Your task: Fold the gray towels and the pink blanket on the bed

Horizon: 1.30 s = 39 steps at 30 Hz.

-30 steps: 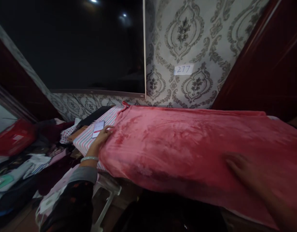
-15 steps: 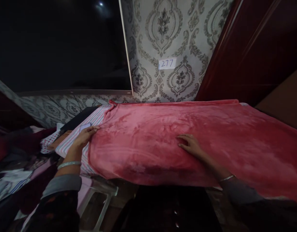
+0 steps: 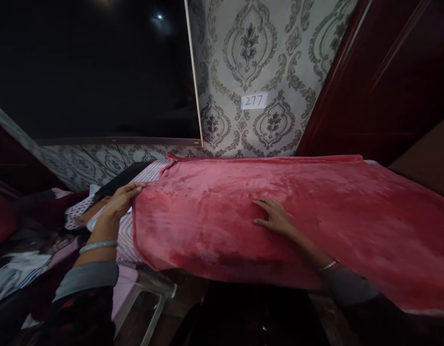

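Note:
A pinkish-red plush blanket [image 3: 214, 221] lies spread over a long surface, with some wrinkles and darker patches in its pile. At its left edge, my left hand [image 3: 122, 199] has its fingers closed on the blanket's border. My right hand [image 3: 274, 217] rests on the middle of the blanket, thumb and fingers apart, holding nothing. A striped cloth [image 3: 127, 235] in pale colours shows beneath and beyond the blanket's left edge, partly covered by my left hand and forearm.
Piled clothes [image 3: 27, 259] lie at the left, beside a polka-dot cloth [image 3: 77, 214]. A pale plastic stool [image 3: 160, 290] stands below the front edge. Behind are a large dark television [image 3: 109, 72], patterned wallpaper [image 3: 222, 72] with a "277" label [image 3: 254, 101], and a dark red wooden panel [image 3: 380, 81].
My left hand has moved slightly left and up, now covering the small pale purple item seen before. My right hand has slid a little left across the blanket. The view has shifted slightly.

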Each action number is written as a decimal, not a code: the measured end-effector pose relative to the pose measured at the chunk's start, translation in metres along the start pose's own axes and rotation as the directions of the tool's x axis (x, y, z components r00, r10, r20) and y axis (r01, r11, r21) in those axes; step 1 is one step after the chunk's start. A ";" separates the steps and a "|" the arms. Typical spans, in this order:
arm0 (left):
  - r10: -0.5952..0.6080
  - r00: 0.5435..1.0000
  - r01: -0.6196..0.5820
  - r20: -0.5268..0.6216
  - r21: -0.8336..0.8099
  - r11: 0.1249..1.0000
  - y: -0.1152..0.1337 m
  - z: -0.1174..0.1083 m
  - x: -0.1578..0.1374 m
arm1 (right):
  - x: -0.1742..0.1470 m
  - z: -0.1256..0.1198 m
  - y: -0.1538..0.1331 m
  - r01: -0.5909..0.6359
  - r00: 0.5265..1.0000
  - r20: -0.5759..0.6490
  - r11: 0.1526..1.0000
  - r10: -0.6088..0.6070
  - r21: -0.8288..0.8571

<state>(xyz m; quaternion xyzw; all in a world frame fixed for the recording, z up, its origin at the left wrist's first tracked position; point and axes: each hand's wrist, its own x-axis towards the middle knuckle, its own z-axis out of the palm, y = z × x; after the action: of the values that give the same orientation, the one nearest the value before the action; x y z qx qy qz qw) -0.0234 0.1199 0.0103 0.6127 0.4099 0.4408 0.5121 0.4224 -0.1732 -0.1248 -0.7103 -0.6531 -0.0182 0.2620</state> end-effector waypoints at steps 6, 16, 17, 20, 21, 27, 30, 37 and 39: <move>-0.007 1.000 0.007 0.009 0.022 1.000 0.008 -0.001 -0.003 | 0.018 0.008 -0.033 -0.046 0.990 0.127 0.996 0.055 -0.073; -0.051 0.995 0.046 0.086 0.062 0.997 -0.003 0.006 -0.013 | 0.020 0.022 -0.048 -0.124 0.992 -0.015 0.983 0.123 -0.136; -0.065 0.993 0.058 0.094 0.070 0.996 -0.007 0.005 -0.015 | 0.019 0.021 -0.045 -0.112 0.992 -0.072 0.987 0.104 -0.114; -0.102 0.988 0.091 0.118 0.093 0.991 -0.019 0.002 -0.022 | 0.015 0.018 -0.034 -0.014 0.977 -0.212 0.998 0.000 -0.065; -0.112 0.986 0.100 0.125 0.100 0.990 -0.023 0.001 -0.025 | 0.013 0.020 -0.030 0.006 0.973 -0.229 0.998 -0.019 -0.057; -0.151 0.972 0.127 0.180 0.141 0.982 -0.039 -0.008 -0.048 | 0.005 0.043 -0.014 0.035 0.969 -0.247 0.997 -0.019 0.062; -0.125 0.958 0.064 0.259 0.232 0.971 -0.042 -0.013 -0.059 | 0.003 0.050 -0.010 0.042 0.958 -0.287 0.993 -0.009 0.110; -0.052 0.950 -0.059 0.307 0.341 0.938 -0.055 -0.017 -0.070 | 0.000 0.052 -0.010 0.050 0.952 -0.305 0.987 -0.001 0.153; -0.029 0.968 -0.064 0.250 0.354 0.933 -0.057 -0.017 -0.070 | -0.001 0.053 -0.011 0.052 0.950 -0.311 0.985 0.001 0.162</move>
<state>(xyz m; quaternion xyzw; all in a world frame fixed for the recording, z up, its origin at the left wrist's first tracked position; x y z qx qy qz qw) -0.0620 0.0653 -0.0532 0.7503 0.4099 0.2819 0.4353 0.3955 -0.1527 -0.1673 -0.6653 -0.6123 -0.0776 0.4201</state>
